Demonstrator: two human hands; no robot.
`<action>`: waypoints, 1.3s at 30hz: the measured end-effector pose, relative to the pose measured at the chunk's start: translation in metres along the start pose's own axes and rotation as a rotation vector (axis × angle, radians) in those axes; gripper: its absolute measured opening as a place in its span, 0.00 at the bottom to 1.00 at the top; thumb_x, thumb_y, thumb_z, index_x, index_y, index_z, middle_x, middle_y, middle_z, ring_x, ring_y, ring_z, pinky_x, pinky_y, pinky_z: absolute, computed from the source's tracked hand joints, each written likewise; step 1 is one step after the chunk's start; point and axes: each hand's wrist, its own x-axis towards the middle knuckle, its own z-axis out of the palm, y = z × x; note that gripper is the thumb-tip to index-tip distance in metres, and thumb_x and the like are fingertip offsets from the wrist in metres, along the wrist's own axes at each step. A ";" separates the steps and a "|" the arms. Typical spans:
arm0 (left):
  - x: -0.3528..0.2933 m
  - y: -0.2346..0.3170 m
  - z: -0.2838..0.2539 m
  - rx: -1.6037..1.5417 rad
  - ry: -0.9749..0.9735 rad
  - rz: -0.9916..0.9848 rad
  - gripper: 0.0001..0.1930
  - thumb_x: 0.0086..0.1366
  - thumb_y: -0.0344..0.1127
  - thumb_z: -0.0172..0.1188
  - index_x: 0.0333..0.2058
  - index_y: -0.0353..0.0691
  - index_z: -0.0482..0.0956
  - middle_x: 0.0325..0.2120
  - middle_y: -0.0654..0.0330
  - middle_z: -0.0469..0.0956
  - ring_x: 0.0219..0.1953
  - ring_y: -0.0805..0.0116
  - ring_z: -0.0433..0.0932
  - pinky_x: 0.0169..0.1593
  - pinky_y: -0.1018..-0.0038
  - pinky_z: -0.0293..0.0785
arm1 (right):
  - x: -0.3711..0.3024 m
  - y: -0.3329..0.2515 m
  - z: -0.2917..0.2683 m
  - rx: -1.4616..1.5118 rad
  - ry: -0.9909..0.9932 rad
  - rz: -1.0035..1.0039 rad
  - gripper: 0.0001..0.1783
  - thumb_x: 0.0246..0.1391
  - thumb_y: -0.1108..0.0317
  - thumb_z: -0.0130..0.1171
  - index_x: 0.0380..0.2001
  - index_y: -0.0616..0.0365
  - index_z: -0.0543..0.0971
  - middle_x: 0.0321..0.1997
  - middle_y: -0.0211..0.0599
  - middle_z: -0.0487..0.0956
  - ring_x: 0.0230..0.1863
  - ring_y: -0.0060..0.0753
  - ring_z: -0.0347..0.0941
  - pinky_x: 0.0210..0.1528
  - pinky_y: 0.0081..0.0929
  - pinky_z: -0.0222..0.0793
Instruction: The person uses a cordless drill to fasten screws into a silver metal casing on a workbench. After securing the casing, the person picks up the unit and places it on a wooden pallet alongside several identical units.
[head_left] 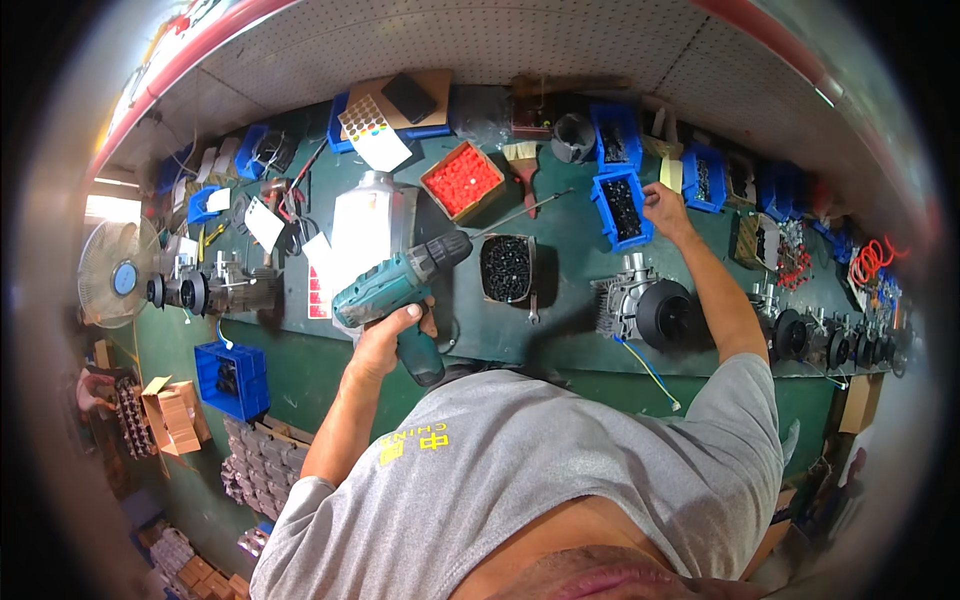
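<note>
One teal cordless drill [400,290] is clenched in the left hand [385,335] above the green bench [330,370]. The right hand [663,208] is laid with loosely bent fingers on one blue bin [622,208] of dark screws. One black tray [508,268] of screws and one finned motor [645,308] are set between the hands.

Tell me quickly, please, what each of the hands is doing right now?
Left hand: closed around the teal cordless drill.
Right hand: reaching into a blue parts bin; grip cannot be told.
</note>
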 end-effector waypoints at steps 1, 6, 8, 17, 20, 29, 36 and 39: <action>-0.001 0.000 -0.002 -0.005 -0.005 0.002 0.22 0.57 0.44 0.66 0.44 0.32 0.77 0.25 0.57 0.78 0.28 0.65 0.78 0.37 0.69 0.77 | -0.001 -0.003 -0.008 -0.005 0.024 -0.010 0.22 0.45 0.76 0.65 0.47 0.59 0.80 0.33 0.38 0.82 0.30 0.28 0.78 0.36 0.29 0.77; -0.008 0.004 -0.015 -0.032 -0.034 0.034 0.23 0.57 0.44 0.66 0.44 0.32 0.76 0.25 0.57 0.77 0.29 0.65 0.78 0.38 0.69 0.77 | -0.007 -0.063 -0.053 0.335 0.017 0.162 0.15 0.54 0.72 0.64 0.45 0.67 0.81 0.34 0.34 0.83 0.31 0.20 0.79 0.33 0.19 0.75; -0.013 0.004 -0.027 -0.047 -0.044 0.054 0.23 0.57 0.44 0.66 0.44 0.32 0.76 0.25 0.56 0.77 0.29 0.65 0.77 0.38 0.68 0.76 | -0.022 -0.140 -0.064 0.574 0.044 0.179 0.15 0.56 0.72 0.64 0.45 0.67 0.81 0.35 0.35 0.83 0.31 0.22 0.79 0.33 0.19 0.77; -0.020 0.014 -0.043 -0.057 -0.097 0.050 0.24 0.57 0.45 0.67 0.45 0.32 0.75 0.24 0.57 0.76 0.28 0.64 0.77 0.38 0.66 0.76 | -0.094 -0.280 -0.015 1.164 0.061 0.090 0.13 0.57 0.78 0.65 0.46 0.68 0.81 0.42 0.40 0.84 0.38 0.28 0.81 0.43 0.24 0.81; -0.024 0.015 -0.047 -0.053 -0.091 0.042 0.25 0.56 0.45 0.68 0.45 0.32 0.75 0.24 0.57 0.76 0.28 0.64 0.77 0.38 0.67 0.76 | -0.104 -0.294 -0.002 1.247 0.026 0.109 0.12 0.58 0.78 0.64 0.45 0.68 0.81 0.45 0.41 0.83 0.41 0.29 0.81 0.47 0.25 0.80; -0.030 0.017 -0.056 -0.044 -0.101 0.026 0.24 0.56 0.45 0.67 0.44 0.34 0.76 0.23 0.58 0.75 0.27 0.65 0.75 0.36 0.69 0.73 | -0.117 -0.298 0.011 1.375 -0.029 0.164 0.10 0.59 0.78 0.62 0.44 0.66 0.80 0.46 0.41 0.83 0.44 0.30 0.82 0.50 0.27 0.81; -0.031 0.017 -0.058 -0.026 -0.122 0.026 0.23 0.56 0.45 0.67 0.44 0.34 0.76 0.24 0.58 0.76 0.27 0.65 0.76 0.37 0.69 0.74 | -0.119 -0.301 0.019 1.414 0.059 0.118 0.09 0.59 0.77 0.62 0.43 0.62 0.79 0.45 0.40 0.83 0.44 0.30 0.82 0.47 0.26 0.81; -0.029 0.017 -0.057 -0.013 -0.134 0.025 0.22 0.56 0.45 0.67 0.43 0.34 0.77 0.24 0.58 0.76 0.28 0.66 0.76 0.37 0.69 0.74 | -0.120 -0.301 0.022 1.454 0.085 0.144 0.08 0.60 0.76 0.63 0.43 0.59 0.80 0.45 0.37 0.84 0.43 0.28 0.81 0.44 0.24 0.80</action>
